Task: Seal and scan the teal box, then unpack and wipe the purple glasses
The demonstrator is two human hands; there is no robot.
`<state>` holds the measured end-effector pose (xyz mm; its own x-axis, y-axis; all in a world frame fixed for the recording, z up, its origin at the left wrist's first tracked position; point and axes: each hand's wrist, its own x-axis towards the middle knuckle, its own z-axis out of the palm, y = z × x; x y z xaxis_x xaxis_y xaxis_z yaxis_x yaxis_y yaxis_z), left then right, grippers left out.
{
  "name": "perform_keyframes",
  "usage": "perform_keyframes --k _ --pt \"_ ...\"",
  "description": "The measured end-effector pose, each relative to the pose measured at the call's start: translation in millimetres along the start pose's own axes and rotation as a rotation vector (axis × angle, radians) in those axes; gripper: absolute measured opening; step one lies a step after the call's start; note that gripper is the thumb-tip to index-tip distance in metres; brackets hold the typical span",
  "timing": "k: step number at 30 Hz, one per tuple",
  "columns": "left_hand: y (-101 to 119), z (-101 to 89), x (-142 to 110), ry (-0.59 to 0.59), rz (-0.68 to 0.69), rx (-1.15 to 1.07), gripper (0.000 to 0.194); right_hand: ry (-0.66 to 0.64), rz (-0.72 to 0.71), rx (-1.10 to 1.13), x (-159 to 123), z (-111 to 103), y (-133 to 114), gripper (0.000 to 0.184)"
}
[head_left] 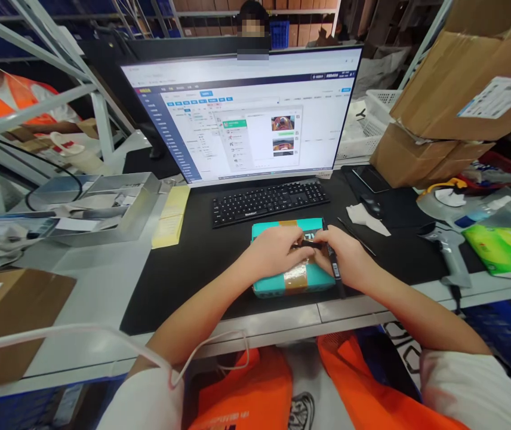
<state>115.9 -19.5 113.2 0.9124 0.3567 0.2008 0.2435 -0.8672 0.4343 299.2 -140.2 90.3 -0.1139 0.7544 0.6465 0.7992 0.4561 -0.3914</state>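
A teal cardboard box point(267, 288) with a strip of brown tape point(295, 279) lies on the black desk mat, close to the desk's front edge. My left hand point(273, 251) rests over the box, its thumb and fingers closed on one end of a small black piece point(309, 243). The other end of that piece meets the fingers of my right hand point(347, 254). A black pen point(336, 272) is also held in my right hand, slanting down past the box's right side. My fingers partly cover the box's top.
Behind the box are a keyboard point(268, 202) and a lit monitor point(255, 125). Yellow slips point(170, 218) lie left. To the right are a mouse point(371, 207), a phone point(371, 178), a barcode scanner point(450, 254), a tape dispenser point(448, 200) and stacked cartons point(456, 83). A white cable point(103, 328) crosses my left arm.
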Motion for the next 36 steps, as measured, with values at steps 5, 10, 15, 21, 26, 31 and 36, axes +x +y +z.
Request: perform_keyframes --k 5,10,15,21,26,31,36 --pt "-5.1 0.9 -0.7 -0.005 0.014 -0.082 0.037 0.047 0.107 0.142 -4.8 -4.9 1.4 0.014" --pt "-15.2 -3.5 -5.8 0.072 -0.026 -0.363 0.039 0.219 0.380 0.698 -14.0 -12.3 4.9 0.047" --pt "-18.6 -6.6 -5.3 0.034 -0.063 -0.403 0.036 0.194 0.524 0.952 -5.5 -5.6 -4.6 0.039" --pt "-16.3 -7.7 -6.7 0.026 -0.045 -0.404 0.035 0.109 0.652 1.014 0.3 0.6 -6.8 0.040" --pt "-15.3 -6.7 -8.7 0.001 -0.031 -0.407 0.034 0.042 0.696 1.017 7.5 3.9 -12.2 0.039" --pt "-16.1 -5.9 -10.5 -0.016 -0.059 -0.365 0.034 -0.051 0.665 0.909 11.1 -2.1 -5.9 0.044" --pt "-17.8 -6.2 -10.7 -0.027 -0.059 -0.360 0.039 -0.126 0.399 0.803 1.7 -22.9 10.5 0.048"
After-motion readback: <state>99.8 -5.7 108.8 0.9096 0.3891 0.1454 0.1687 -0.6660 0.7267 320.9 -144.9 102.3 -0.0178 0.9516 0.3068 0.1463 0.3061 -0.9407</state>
